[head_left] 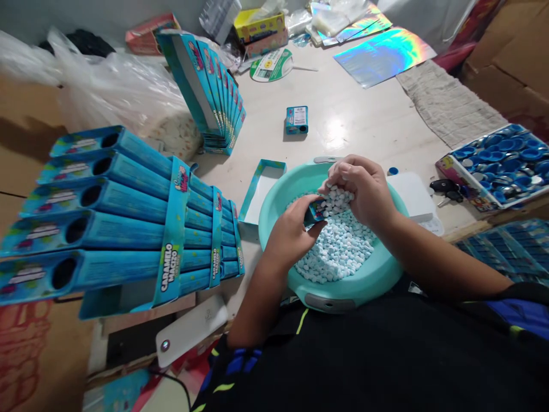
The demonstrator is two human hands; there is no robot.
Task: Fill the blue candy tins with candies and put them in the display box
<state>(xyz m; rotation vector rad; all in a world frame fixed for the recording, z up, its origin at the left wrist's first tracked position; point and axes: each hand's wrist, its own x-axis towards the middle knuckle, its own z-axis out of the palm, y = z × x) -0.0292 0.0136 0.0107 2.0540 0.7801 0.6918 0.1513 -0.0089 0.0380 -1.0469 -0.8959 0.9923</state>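
Note:
A turquoise basin (274,212) holds a heap of small white and pale blue candies (338,252). Over it, my left hand (291,232) grips a small blue candy box (317,210), its far end facing my right hand. My right hand (360,186) is closed around a clump of candies, which bulges out below the fingers beside the box. Part of the box is covered by my left fingers. Beyond the basin a similar small blue box (297,120) stands on the table.
Stacked blue cartons (128,212) fill the left side, with more trays (210,86) behind. An open tray (261,191) touches the basin's left. At right are a box of blue caps (506,160), keys (448,189) and a cloth (446,103). Holographic sheets (381,54) lie at the back.

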